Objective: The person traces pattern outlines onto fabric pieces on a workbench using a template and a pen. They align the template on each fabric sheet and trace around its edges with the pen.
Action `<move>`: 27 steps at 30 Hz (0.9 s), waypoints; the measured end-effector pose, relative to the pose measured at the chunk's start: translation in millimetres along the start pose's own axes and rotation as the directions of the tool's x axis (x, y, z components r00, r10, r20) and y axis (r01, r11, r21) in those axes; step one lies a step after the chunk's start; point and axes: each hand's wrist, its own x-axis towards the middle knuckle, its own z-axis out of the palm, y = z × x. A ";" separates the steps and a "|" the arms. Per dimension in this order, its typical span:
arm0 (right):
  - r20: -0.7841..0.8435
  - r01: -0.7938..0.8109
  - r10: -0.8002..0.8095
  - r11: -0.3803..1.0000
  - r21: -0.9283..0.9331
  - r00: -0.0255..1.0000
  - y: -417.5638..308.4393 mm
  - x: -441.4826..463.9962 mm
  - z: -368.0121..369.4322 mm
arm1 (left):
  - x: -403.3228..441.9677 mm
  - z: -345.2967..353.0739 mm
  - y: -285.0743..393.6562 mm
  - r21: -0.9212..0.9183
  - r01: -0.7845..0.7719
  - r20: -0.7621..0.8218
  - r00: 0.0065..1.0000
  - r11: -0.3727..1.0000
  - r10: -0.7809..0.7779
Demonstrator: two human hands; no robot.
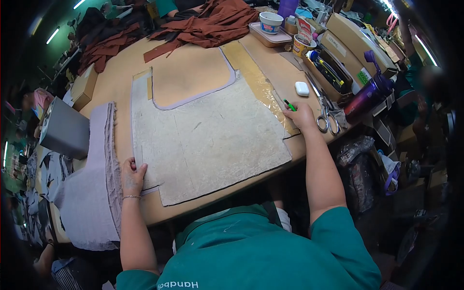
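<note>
already, the pattern board (217, 140) lies flat over lilac fabric (234, 76) on the table (193, 72), the left hand (131, 177) half-open at its edge, the right hand (301, 116) gripping a green pen (290, 105), any traced line too faint to tell.

Your tan tabletop (116, 58) has the grey pattern pc. (217, 125), lilac cloth stack (92, 193), rust fabric (208, 24), scissors (323, 108) & white case (302, 88) on it.
</note>
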 end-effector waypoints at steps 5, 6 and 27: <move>0.007 0.061 -0.061 0.990 -0.124 0.998 -1.2 -1.2 -3.1 | -0.3 -0.2 6.4 0.033 -0.014 -0.006 1.000 0.999 0.015; -0.026 0.063 -0.064 0.997 -0.051 0.998 11.1 4.6 5.1 | -1.6 -0.5 3.3 0.012 -0.004 -0.014 1.000 1.000 0.004; 0.022 0.096 -0.100 0.984 0.152 0.995 22.1 11.2 5.1 | -6.2 -3.8 11.8 -0.088 0.052 -0.039 0.998 0.995 -0.056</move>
